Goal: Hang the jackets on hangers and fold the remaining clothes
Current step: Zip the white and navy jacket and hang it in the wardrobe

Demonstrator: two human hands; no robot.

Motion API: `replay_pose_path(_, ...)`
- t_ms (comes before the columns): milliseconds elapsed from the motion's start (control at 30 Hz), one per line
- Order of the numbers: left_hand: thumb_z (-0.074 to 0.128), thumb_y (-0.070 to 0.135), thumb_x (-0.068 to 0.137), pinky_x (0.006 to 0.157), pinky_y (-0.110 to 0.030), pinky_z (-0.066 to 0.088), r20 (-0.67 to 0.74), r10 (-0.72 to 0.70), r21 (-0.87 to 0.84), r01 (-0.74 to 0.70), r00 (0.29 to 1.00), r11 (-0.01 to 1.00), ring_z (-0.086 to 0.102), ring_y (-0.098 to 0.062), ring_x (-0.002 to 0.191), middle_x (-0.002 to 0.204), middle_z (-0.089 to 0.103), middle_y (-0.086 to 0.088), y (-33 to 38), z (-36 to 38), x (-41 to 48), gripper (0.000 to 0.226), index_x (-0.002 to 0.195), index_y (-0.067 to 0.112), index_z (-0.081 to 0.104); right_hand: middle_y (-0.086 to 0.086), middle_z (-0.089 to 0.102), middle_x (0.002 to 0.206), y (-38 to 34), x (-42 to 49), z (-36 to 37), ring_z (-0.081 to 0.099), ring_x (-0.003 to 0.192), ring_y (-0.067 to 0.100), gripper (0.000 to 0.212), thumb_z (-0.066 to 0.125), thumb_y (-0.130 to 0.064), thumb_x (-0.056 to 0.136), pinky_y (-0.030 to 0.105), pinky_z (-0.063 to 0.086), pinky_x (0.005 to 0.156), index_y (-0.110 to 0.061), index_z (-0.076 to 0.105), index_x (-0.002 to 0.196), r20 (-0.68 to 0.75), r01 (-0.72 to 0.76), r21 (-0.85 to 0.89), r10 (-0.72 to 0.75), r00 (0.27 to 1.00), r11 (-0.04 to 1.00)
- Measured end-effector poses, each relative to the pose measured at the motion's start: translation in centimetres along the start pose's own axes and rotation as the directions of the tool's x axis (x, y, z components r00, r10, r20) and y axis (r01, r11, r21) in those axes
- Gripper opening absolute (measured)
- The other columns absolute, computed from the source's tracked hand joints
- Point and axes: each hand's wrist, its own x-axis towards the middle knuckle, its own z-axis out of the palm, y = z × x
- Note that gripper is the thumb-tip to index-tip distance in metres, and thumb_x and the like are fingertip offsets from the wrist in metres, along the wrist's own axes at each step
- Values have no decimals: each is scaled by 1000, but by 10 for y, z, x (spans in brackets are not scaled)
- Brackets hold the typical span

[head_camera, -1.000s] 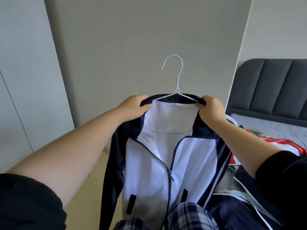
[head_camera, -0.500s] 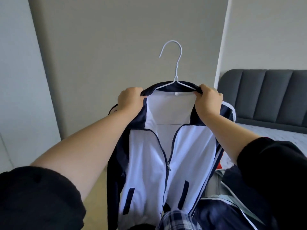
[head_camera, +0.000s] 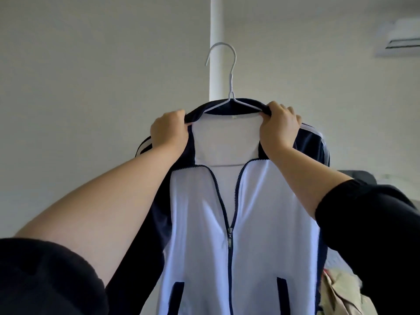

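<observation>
Jacket hangs on the white wire hanger, held high before me; my left grip and right grip each clench a collar end over the hanger's arms, I judge to keep the shoulders seated while the free hook seeks a rail

Jacket on hanger, pole behind, air conditioner right

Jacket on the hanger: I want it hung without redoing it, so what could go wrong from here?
The left hand and right hand grip the jacket at its collar, and neither holds the hook of the hanger, so the hook may swing as you hang it. The zipper is closed only partway up, so a shoulder might slide off the wire.
</observation>
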Motion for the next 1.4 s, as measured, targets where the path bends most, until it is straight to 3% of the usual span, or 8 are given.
replay_pose_path(367,53,12,90,58,-33,28,217,-33,-308,100,976,946,42,-30,68,78,50,-7,54,127,-116,15,85,10,40,9,60,82,130,-78,-5,47,89,30,14,50,-6,90,36,28,84,-8,63,93,179,85,-218,-46,983,972)
replay_pose_path(667,51,4,82,52,-30,22,590,111,-59,-95,800,994,38,-25,62,76,51,-7,42,269,-274,18,70,13,41,15,58,75,261,-247,38,44,74,30,17,61,-16,88,35,27,72,-3,69,79,631,234,-411,89,771,881)
replay_pose_path(800,48,10,86,48,-28,21,684,25,-61,22,729,998,35,-22,50,65,49,-5,30,320,-324,15,73,17,49,12,56,66,294,-302,75,42,60,29,25,53,-22,94,32,24,62,-6,60,76,705,197,-461,223,673,865)
replay_pose_path(967,56,16,87,66,-33,39,772,-146,-76,319,618,945,57,-32,80,84,61,-7,18,378,-370,14,100,14,60,16,66,88,321,-354,116,54,74,35,13,52,-22,92,32,28,58,-10,58,92,651,-21,-506,398,647,862)
replay_pose_path(1100,52,11,91,102,-29,37,953,-11,-201,662,302,722,47,-25,128,138,51,-8,19,400,-425,57,144,18,35,16,54,132,344,-415,124,52,118,38,63,50,-23,92,41,42,89,-14,23,149,761,-125,-570,579,293,812)
replay_pose_path(1200,49,5,89,102,-27,33,974,-73,-108,724,214,681,40,-25,132,144,43,-9,20,398,-485,62,147,16,29,14,21,156,358,-466,111,18,144,27,69,47,-25,96,43,16,116,-9,9,152,778,27,-629,628,25,777)
replay_pose_path(1300,48,0,87,98,-27,34,953,-183,-68,761,240,646,44,-25,125,133,49,-9,25,381,-541,49,134,10,46,14,8,159,362,-496,97,3,148,24,61,43,-20,97,42,2,119,-7,16,150,814,142,-580,569,116,802)
replay_pose_path(1400,48,0,86,93,-18,29,954,-160,-60,683,254,728,44,-22,121,129,50,-7,28,365,-580,39,124,10,55,19,46,134,344,-511,80,39,126,34,36,50,-11,90,42,37,97,-2,51,125,827,21,-450,408,386,893)
